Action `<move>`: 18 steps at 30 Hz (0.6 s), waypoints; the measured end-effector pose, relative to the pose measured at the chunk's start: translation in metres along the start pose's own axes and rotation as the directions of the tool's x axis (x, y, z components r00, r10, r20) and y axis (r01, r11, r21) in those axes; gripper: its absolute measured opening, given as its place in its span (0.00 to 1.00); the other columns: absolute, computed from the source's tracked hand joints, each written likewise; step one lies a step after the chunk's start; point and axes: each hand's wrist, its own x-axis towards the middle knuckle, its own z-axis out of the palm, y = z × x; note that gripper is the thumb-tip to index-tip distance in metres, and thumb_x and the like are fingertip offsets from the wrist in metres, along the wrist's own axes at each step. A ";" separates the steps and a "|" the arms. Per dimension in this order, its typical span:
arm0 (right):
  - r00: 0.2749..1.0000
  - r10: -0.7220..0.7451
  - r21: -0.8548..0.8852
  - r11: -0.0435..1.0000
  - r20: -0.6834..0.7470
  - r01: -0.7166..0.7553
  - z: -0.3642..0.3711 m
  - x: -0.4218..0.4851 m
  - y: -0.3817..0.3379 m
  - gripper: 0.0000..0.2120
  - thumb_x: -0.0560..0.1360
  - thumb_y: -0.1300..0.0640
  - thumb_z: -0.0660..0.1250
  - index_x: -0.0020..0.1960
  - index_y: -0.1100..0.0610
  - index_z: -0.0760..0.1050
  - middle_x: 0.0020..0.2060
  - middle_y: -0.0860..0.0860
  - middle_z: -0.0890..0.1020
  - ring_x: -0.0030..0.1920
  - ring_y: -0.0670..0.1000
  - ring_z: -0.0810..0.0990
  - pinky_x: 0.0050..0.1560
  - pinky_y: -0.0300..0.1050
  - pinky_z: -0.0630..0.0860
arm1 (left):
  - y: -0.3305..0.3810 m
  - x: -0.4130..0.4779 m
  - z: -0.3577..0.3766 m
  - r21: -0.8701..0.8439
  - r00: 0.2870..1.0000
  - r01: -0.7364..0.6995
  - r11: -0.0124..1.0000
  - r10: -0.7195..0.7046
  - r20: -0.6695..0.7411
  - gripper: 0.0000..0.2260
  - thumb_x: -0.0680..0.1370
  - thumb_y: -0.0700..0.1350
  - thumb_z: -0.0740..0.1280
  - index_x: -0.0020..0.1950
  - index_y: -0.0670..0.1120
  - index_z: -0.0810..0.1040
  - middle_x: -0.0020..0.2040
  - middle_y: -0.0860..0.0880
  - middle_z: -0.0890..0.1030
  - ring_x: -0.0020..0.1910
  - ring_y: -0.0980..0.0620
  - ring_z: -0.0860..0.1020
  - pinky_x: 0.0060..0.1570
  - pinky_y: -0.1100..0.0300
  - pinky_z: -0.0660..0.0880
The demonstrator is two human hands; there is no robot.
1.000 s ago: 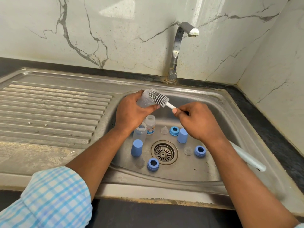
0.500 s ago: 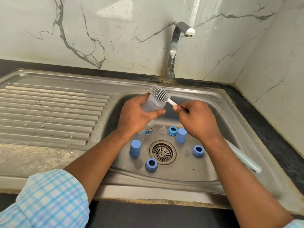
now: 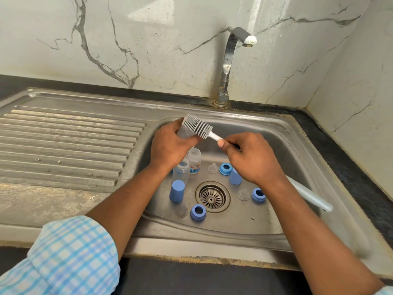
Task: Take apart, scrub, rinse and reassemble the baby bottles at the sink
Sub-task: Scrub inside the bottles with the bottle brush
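Two hands work above the steel sink. Left hand has its fingers wrapped tight around a clear bottle, held tilted over the basin's back left part. Right hand has its fingers closed on the white handle of a bottle brush — its grey bristle head lies against the held bottle's upper side. On the basin floor stand two more clear bottles, one with a printed label. Around the drain sit blue caps, blue collar rings and clear teats — all apart from one another. Behind the sink rises a tap.
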 end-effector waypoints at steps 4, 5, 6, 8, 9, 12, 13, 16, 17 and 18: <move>1.000 0.018 -0.004 1.000 -0.023 -0.018 -0.001 0.000 0.004 0.20 0.80 0.48 0.64 0.30 0.45 0.68 0.22 0.47 0.70 0.24 0.48 0.67 0.30 0.43 0.62 | 0.001 -0.001 0.002 -0.013 0.998 -0.034 0.999 0.035 0.045 0.18 0.68 0.60 0.77 0.54 0.55 0.84 0.43 0.61 0.82 0.43 0.67 0.78 0.40 0.72 0.70; 0.999 0.032 -0.028 0.999 -0.023 -0.032 0.000 0.000 0.004 0.19 0.80 0.47 0.64 0.31 0.45 0.69 0.22 0.47 0.71 0.25 0.48 0.68 0.30 0.43 0.62 | 0.001 -0.002 0.003 -0.003 0.996 -0.063 0.998 0.064 0.060 0.18 0.67 0.60 0.78 0.53 0.54 0.84 0.42 0.61 0.82 0.42 0.67 0.78 0.39 0.74 0.69; 0.998 0.058 -0.042 0.997 -0.039 -0.060 0.001 0.001 0.004 0.18 0.80 0.47 0.64 0.32 0.46 0.70 0.23 0.47 0.72 0.26 0.48 0.69 0.30 0.43 0.62 | 0.001 -0.003 0.004 0.008 0.993 -0.095 0.995 0.094 0.071 0.18 0.67 0.60 0.78 0.52 0.53 0.83 0.42 0.60 0.81 0.42 0.65 0.78 0.38 0.74 0.68; 0.988 0.128 -0.048 0.990 -0.092 -0.133 0.001 0.004 0.005 0.18 0.80 0.46 0.63 0.34 0.49 0.74 0.24 0.47 0.73 0.27 0.49 0.70 0.30 0.43 0.62 | 0.001 -0.003 0.006 0.048 0.981 -0.171 0.984 0.165 0.100 0.21 0.66 0.63 0.77 0.52 0.52 0.82 0.44 0.57 0.82 0.44 0.61 0.78 0.42 0.67 0.73; 0.982 0.155 -0.047 0.986 -0.108 -0.161 -0.001 0.005 0.007 0.17 0.80 0.46 0.63 0.36 0.52 0.77 0.25 0.48 0.74 0.27 0.50 0.71 0.30 0.43 0.63 | 0.001 -0.004 0.008 0.065 0.974 -0.201 0.978 0.192 0.117 0.23 0.66 0.64 0.76 0.54 0.52 0.81 0.47 0.56 0.82 0.46 0.60 0.79 0.46 0.62 0.75; 0.987 0.150 0.025 0.989 -0.059 -0.149 -0.004 0.006 0.013 0.17 0.80 0.47 0.64 0.37 0.55 0.79 0.23 0.47 0.74 0.25 0.49 0.70 0.30 0.43 0.64 | 0.003 -0.005 0.010 0.016 0.981 -0.166 0.986 0.164 0.100 0.23 0.66 0.63 0.76 0.55 0.53 0.82 0.48 0.56 0.83 0.48 0.59 0.80 0.49 0.55 0.78; 0.992 0.125 0.057 0.991 -0.022 -0.124 -0.005 0.005 0.013 0.18 0.80 0.48 0.64 0.35 0.55 0.77 0.22 0.47 0.71 0.24 0.48 0.67 0.30 0.43 0.63 | 0.004 -0.006 0.008 -0.030 0.989 -0.122 0.992 0.124 0.078 0.21 0.67 0.61 0.77 0.55 0.53 0.82 0.47 0.57 0.84 0.47 0.59 0.81 0.48 0.56 0.79; 0.995 0.096 0.125 0.987 0.041 -0.100 -0.007 0.003 0.014 0.19 0.80 0.48 0.65 0.33 0.56 0.76 0.20 0.46 0.67 0.24 0.47 0.62 0.30 0.43 0.62 | 0.007 -0.005 0.004 -0.148 0.999 -0.030 0.989 0.034 0.027 0.16 0.68 0.55 0.79 0.54 0.53 0.83 0.46 0.59 0.85 0.45 0.63 0.82 0.48 0.60 0.80; 0.994 0.108 0.127 0.986 0.024 -0.110 -0.008 0.004 0.015 0.18 0.80 0.48 0.65 0.36 0.58 0.78 0.21 0.46 0.68 0.25 0.47 0.63 0.31 0.44 0.63 | 0.008 -0.005 0.004 -0.174 0.999 -0.025 0.984 0.029 0.023 0.16 0.69 0.53 0.79 0.54 0.53 0.83 0.46 0.60 0.85 0.45 0.63 0.82 0.47 0.63 0.79; 0.992 0.126 0.116 0.985 -0.005 -0.124 -0.008 0.005 0.016 0.18 0.80 0.48 0.65 0.39 0.59 0.80 0.22 0.47 0.70 0.25 0.48 0.65 0.31 0.44 0.64 | 0.010 -0.006 0.004 -0.197 0.999 -0.026 0.980 0.031 0.024 0.16 0.69 0.52 0.79 0.54 0.53 0.83 0.46 0.60 0.85 0.45 0.64 0.82 0.47 0.65 0.78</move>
